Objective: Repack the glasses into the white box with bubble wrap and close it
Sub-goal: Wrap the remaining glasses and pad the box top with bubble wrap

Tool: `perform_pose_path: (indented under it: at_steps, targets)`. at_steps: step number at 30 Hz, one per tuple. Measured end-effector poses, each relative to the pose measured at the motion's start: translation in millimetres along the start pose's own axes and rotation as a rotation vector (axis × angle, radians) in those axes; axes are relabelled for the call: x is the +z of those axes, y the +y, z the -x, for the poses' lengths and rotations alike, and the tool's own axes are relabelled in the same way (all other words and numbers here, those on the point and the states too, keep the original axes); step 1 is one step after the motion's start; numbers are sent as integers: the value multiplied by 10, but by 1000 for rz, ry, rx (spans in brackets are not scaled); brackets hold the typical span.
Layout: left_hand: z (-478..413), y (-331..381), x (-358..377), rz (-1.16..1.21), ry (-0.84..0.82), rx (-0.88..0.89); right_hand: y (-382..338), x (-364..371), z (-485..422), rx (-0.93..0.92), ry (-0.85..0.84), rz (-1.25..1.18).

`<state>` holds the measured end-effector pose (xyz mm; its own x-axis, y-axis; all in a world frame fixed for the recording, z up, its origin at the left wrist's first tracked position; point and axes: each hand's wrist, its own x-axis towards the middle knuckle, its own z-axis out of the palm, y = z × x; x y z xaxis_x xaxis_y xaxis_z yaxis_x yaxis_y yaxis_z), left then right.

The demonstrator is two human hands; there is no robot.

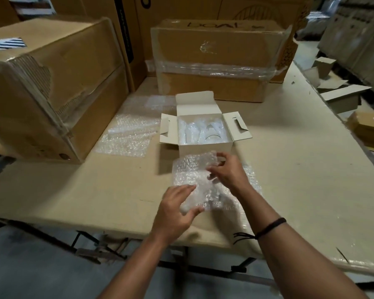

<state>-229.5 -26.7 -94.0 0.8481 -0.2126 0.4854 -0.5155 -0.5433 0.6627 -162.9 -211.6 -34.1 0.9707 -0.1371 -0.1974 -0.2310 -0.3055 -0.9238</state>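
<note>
The white box [205, 147] stands open in the middle of the table, its flaps spread out. Wrapped glasses [200, 131] lie inside it. In front of the box lies a bubble wrap sheet [189, 169] with a glass rolled in it; the glass itself is hard to make out. My left hand [175, 210] grips the near end of the wrapped bundle. My right hand [227, 171] pinches the far part of the sheet with curled fingers.
More bubble wrap sheets [127, 134] lie left of the box. A large taped carton [48, 83] sits at the left, another [218, 61] behind the white box. Loose cardboard pieces [341, 93] lie at the right. The table's front edge [117, 225] is close to me.
</note>
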Motion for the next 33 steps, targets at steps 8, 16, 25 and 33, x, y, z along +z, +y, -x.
perform_pose_path:
  at_steps: [8,16,25,33]
  targets:
    - [-171,-80,40,-205,-74,-202,391,-736,-208,101,232,321]
    - [-246,-73,96,-435,-372,-293,637,-607,-34,-165,418,748]
    - [-459,-93,151,-652,-272,-464,805,-288,91,-98,59,1028]
    - [-677,-144,233,-400,-241,-506,595,-478,79,341,416,810]
